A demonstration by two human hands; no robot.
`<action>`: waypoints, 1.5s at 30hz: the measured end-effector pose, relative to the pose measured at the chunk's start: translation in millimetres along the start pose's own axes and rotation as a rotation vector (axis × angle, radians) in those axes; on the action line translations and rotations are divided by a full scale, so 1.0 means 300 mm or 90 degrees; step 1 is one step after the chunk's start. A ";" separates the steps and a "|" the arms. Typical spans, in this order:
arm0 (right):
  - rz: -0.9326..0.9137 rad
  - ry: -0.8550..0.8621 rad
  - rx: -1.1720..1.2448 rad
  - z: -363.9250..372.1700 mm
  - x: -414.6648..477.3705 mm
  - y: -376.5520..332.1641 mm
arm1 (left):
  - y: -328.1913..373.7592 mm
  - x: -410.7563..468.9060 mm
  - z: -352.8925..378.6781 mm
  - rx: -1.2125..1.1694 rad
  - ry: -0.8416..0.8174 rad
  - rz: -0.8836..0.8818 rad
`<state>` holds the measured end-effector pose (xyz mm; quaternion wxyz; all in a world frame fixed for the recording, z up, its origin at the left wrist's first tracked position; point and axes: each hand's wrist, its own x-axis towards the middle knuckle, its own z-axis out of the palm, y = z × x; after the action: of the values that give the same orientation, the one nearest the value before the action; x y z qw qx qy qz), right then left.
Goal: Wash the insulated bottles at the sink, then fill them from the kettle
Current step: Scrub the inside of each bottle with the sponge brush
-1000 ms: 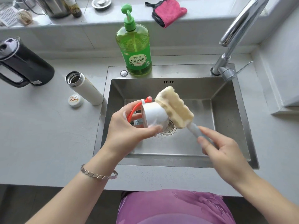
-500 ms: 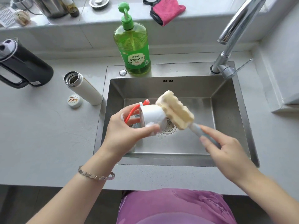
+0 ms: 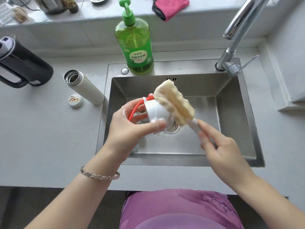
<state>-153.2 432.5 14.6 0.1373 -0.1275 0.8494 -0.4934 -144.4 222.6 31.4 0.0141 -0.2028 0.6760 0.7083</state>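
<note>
Over the steel sink [image 3: 231,123] my left hand [image 3: 127,131] grips a white bottle lid [image 3: 156,111] with a red strap, its fingers soapy. A yellow sponge brush [image 3: 175,101] lies against the lid's top. My right hand [image 3: 219,147] pinches the brush's white handle. A white insulated bottle [image 3: 85,86] stands open on the counter left of the sink, its small round cap [image 3: 75,100] beside it. The black kettle [image 3: 19,63] sits at the far left.
A green dish-soap pump bottle [image 3: 135,47] stands on the sink's back rim. The chrome tap [image 3: 236,40] rises at the back right. A pink cloth [image 3: 170,7] and metal items lie on the sill behind. The sink drain [image 3: 173,128] is below the lid.
The brush has slid slightly along the lid's top while my right hand shifted up the handle. My left hand keeps the lid in nearly the same place.
</note>
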 end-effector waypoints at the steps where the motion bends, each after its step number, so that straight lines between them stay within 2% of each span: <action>1: -0.007 -0.003 0.004 0.001 -0.011 -0.005 | -0.001 0.002 0.000 -0.010 0.011 0.015; 3: -0.020 -0.033 0.004 0.007 -0.041 -0.012 | -0.002 0.005 -0.004 -0.030 0.028 0.037; 5: 0.024 -0.034 0.037 0.006 -0.047 -0.002 | -0.011 0.002 -0.007 -0.029 0.022 0.060; 14: 0.084 -0.043 0.072 -0.003 -0.032 0.009 | -0.025 -0.027 -0.007 0.062 -0.027 0.134; 20: 0.052 -0.090 0.006 -0.021 -0.069 0.014 | -0.033 -0.025 -0.017 0.029 -0.037 0.116; 23: 0.042 -0.102 -0.032 -0.037 -0.081 0.034 | -0.041 -0.025 -0.011 0.037 -0.004 0.128; 25: 0.075 -0.085 -0.015 -0.059 -0.073 0.042 | -0.049 -0.027 -0.005 0.035 0.020 0.106; 28: 0.149 -0.001 0.017 -0.095 -0.039 0.067 | -0.046 -0.034 -0.001 0.033 0.027 0.081; 30: 0.172 0.007 0.043 -0.110 -0.018 0.070 | -0.038 -0.040 0.007 0.032 0.024 0.070; 34: 0.126 -0.044 0.073 -0.092 -0.019 0.016 | -0.035 -0.053 0.018 0.033 0.024 0.064; 38: -0.001 -0.074 0.046 -0.035 -0.049 -0.036 | -0.047 -0.061 0.011 0.038 -0.018 0.083; 42: 0.100 -0.019 0.070 -0.054 -0.008 0.008 | -0.035 -0.069 0.009 0.019 -0.005 0.102; 45: 0.091 -0.059 0.134 -0.046 -0.040 -0.014 | -0.023 -0.061 0.007 0.043 0.003 0.110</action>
<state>-146.5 445.7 26.1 0.2240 -0.0740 0.7926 -0.5622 -126.1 229.9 30.3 -0.0418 -0.1451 0.7147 0.6829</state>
